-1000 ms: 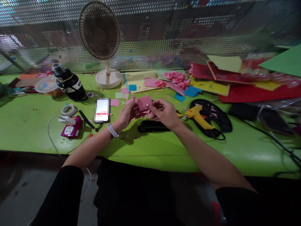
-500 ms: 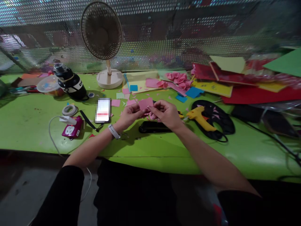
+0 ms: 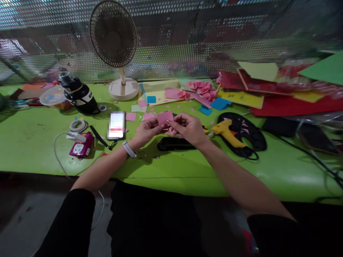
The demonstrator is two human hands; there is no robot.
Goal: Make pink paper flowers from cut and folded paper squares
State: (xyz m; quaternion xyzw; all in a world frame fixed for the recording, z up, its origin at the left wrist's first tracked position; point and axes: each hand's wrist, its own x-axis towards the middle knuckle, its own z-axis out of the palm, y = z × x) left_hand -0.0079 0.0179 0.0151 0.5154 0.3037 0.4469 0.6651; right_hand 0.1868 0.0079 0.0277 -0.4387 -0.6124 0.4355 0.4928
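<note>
Both hands meet above the middle of the green table (image 3: 32, 139). My left hand (image 3: 147, 129) and my right hand (image 3: 189, 127) pinch a small pink paper piece (image 3: 165, 116) between their fingertips, one at each lower edge. The paper stands roughly upright. A white watch band wraps my left wrist. Pink paper scraps (image 3: 171, 132) lie under the hands, beside a flat black object (image 3: 174, 144).
A phone (image 3: 116, 125) lies left of the hands, with a tape roll (image 3: 78, 125) and a pink charger (image 3: 80, 147). A yellow glue gun (image 3: 227, 133) rests on a black mat at right. Behind stand a fan (image 3: 114, 39), a black bottle (image 3: 79, 93) and stacks of coloured paper (image 3: 281, 96).
The pink paper piece has been raised and turned slightly between the fingers; my left hand's fingers have closed in on its lower left edge. The hands stay in the same place.
</note>
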